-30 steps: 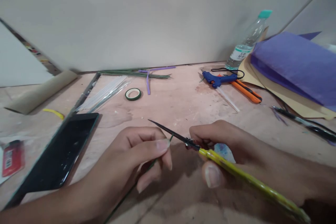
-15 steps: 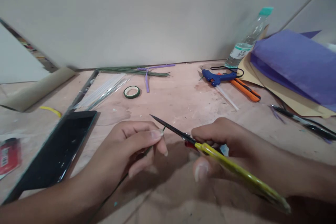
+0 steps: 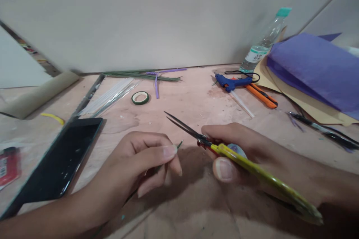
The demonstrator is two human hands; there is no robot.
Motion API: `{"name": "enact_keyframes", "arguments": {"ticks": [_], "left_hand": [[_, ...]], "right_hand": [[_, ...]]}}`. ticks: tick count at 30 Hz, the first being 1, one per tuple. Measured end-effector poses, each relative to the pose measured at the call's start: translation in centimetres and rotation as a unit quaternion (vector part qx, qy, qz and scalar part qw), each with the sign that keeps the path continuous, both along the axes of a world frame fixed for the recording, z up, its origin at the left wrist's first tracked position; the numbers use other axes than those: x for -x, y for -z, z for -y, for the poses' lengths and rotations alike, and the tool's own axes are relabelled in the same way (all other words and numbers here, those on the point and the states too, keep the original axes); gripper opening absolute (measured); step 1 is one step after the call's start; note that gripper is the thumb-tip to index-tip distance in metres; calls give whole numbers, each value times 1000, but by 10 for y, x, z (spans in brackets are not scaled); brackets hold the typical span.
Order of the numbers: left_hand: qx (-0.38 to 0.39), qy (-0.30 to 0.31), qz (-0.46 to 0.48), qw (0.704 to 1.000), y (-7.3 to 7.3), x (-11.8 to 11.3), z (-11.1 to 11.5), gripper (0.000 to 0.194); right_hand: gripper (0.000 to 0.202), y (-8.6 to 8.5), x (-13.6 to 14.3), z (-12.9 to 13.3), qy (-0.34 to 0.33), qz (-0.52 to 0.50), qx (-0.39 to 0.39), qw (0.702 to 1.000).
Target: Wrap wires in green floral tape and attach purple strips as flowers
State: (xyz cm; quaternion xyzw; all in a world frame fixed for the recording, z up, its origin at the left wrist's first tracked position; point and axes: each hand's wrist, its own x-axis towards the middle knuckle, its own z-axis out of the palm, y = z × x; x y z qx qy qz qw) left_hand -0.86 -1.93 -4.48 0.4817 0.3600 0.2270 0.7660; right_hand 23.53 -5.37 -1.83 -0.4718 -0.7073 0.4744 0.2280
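Between thumb and fingertips, my left hand [image 3: 146, 160] pinches a thin green wire [image 3: 180, 144], whose short end sticks out past the thumb and whose rest runs down under the palm. My right hand [image 3: 249, 153] holds scissors [image 3: 238, 162] with yellow handles and dark blades. The blades are slightly parted and point up and left, just above and to the right of the wire's end, not touching it.
Green tape roll [image 3: 140, 98], green wires [image 3: 126, 74] and clear sticks [image 3: 112, 95] lie ahead. Left are a phone [image 3: 64, 157] and cardboard tube [image 3: 42, 95]. Right are a blue glue gun [image 3: 234, 82], orange cutter [image 3: 261, 96], bottle [image 3: 256, 54], purple paper [image 3: 314, 67] and pen [image 3: 322, 129].
The scissors have moved off the wire, up and right, and their blades have parted. My left hand has shifted slightly right and down, still pinching the wire.
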Motion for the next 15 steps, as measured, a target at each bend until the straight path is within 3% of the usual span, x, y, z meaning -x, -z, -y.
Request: {"name": "enact_keyframes", "arguments": {"ticks": [3,6,8,11,13,15], "left_hand": [[-14,-10,-29,999,-3,0,1,35],[-41,-20,-65,997,-3,-2,1,36],[-67,-29,-78,994,-1,-4,1,36],[-100,-35,-95,990,3,-6,1,37],[-111,-30,-108,988,6,-7,1,36],[-115,-19,-120,986,8,-9,2,36]], "right_hand": [[55,0,0,1,-5,18,-14,1000],[49,6,0,-6,12,112,-47,993],[44,14,-3,-16,43,233,-93,967],[32,26,-10,-30,53,388,-157,907],[25,31,-13,-33,31,403,-210,890],[23,31,-13,-30,11,349,-278,895]]}}
